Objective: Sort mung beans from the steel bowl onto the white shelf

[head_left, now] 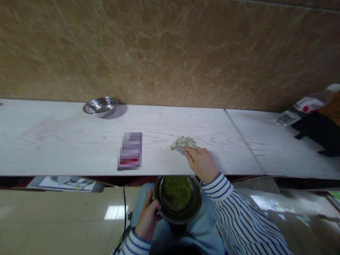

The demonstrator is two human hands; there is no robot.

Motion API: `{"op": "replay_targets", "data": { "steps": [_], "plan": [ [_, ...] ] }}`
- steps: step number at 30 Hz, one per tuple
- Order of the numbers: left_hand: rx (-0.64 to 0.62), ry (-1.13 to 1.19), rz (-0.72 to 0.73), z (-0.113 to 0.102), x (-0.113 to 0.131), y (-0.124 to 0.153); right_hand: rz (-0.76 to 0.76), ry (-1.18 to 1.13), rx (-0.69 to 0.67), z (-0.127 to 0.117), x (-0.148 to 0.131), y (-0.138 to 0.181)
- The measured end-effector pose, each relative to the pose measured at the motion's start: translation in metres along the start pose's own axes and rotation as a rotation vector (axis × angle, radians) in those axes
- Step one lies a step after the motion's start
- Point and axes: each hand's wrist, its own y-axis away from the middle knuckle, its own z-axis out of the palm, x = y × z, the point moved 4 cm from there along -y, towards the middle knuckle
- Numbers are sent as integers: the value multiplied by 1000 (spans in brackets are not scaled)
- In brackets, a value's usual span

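Observation:
My left hand (148, 214) grips the rim of a metal bowl (195, 207) full of small green beans (176, 191), held on my lap just below the table's front edge. My right hand (202, 161) rests on the white wooden table (66, 141), fingers closed on a small grey scraper-like piece (180, 150). That piece touches a little pile of mixed green and pale grains (183, 142) on the table. Both sleeves are white with dark stripes.
An empty steel bowl (101, 105) stands at the table's back edge against the brown marbled wall. A dark flat phone-like object (130, 151) lies left of the pile. A packet (302, 108) and dark cloth (321, 131) sit at far right. A cable (124, 212) hangs below the table.

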Motion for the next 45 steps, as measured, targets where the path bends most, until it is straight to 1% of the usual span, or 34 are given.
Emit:
{"op": "replay_targets", "data": {
  "steps": [4,7,11,15,17,19,22,27,31,38,41,45],
  "plan": [
    [-1,-8,-10,1,-2,0,-4,-1,-12,-2,9,-10],
    [-19,-13,-12,2,-3,-1,-28,-47,-11,-3,17,-14],
    [-31,-16,-12,4,-3,-1,-6,-112,59,-8,32,-16],
    [-18,-15,-34,6,-3,1,40,-99,121,-13,45,-27],
    [-21,-20,-36,6,-2,2,48,-65,105,-13,48,-36],
    [-29,-23,-26,6,-2,3,49,-23,54,-11,47,-45],
    [-23,-24,-20,5,-1,3,6,7,-22,-7,40,-49],
    [-13,-17,-23,5,-3,1,-102,-20,-29,-6,29,-35],
    [-29,-26,-12,6,-3,2,-148,-48,-29,-8,26,-21],
    [-38,-28,8,7,-1,12,-181,-35,-23,-10,17,-7],
    [-36,-26,-8,7,1,18,-194,-17,-38,-11,11,-2],
    [-62,-31,-22,4,3,23,-162,-27,-30,-15,8,6]
  ]
}}
